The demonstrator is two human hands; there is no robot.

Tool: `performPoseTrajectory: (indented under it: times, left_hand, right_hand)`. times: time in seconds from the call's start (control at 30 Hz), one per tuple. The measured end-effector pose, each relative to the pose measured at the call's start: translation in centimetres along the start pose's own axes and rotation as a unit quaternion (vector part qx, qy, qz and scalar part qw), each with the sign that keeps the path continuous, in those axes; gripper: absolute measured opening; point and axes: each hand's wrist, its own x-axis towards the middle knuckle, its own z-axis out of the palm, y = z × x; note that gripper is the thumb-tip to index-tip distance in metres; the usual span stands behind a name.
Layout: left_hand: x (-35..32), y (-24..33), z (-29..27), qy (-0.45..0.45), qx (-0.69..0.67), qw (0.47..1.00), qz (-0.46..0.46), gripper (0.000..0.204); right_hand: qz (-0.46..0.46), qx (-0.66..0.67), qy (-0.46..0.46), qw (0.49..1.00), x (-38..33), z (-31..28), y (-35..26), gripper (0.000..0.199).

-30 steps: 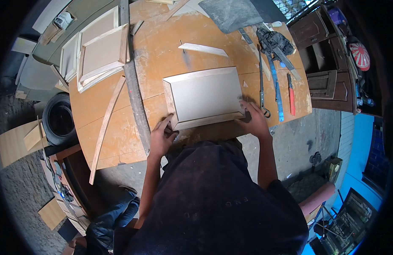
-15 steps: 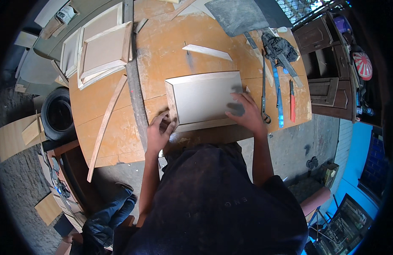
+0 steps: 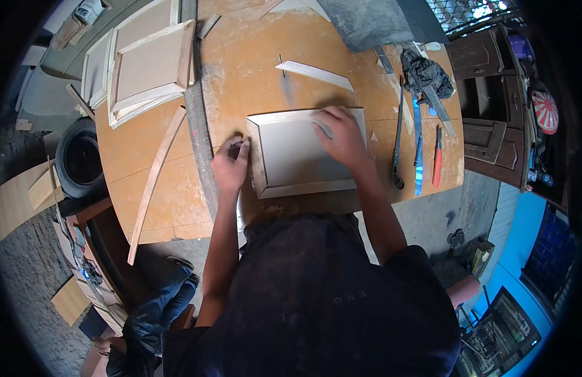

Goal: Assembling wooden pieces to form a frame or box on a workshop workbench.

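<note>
Lying flat on round wooden desk (image 3: 177,195), near edge: framed cabinet door panel (image 3: 291,157). Left hand (image 3: 230,164) grips panel's left frame edge, fingers curled. Right hand (image 3: 342,135) pressed on upper right, fingers together. Beyond: curved wood strip (image 3: 316,73), stacked panels (image 3: 146,63).

Matt, pale wooden panel (image 3: 300,154) on dusty, worn orange-brown wooden table (image 3: 240,69).

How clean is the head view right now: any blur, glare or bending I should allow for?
Head view: strong fisheye, table edges bow and the corners go black; right hand on the panel is slightly motion-blurred, left hand sharper; daylight even, soft shadows, no glare.
</note>
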Motion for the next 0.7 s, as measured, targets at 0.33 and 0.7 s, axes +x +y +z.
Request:
performPoseTrajectory:
  times: [0.33,0.7]
  left_hand:
    - [2.0,2.1,1.2,-0.005,0.071,0.997,-0.042,0.029]
    - [2.6,2.8,1.4,-0.023,0.071,0.997,-0.038,0.02]
  right_hand:
    - [-0.047,-0.082,-0.068,0.993,4.2,7.5,-3.3,0.029]
    - [-0.057,-0.01,-0.097,0.994,4.2,8.4,-1.9,0.029]
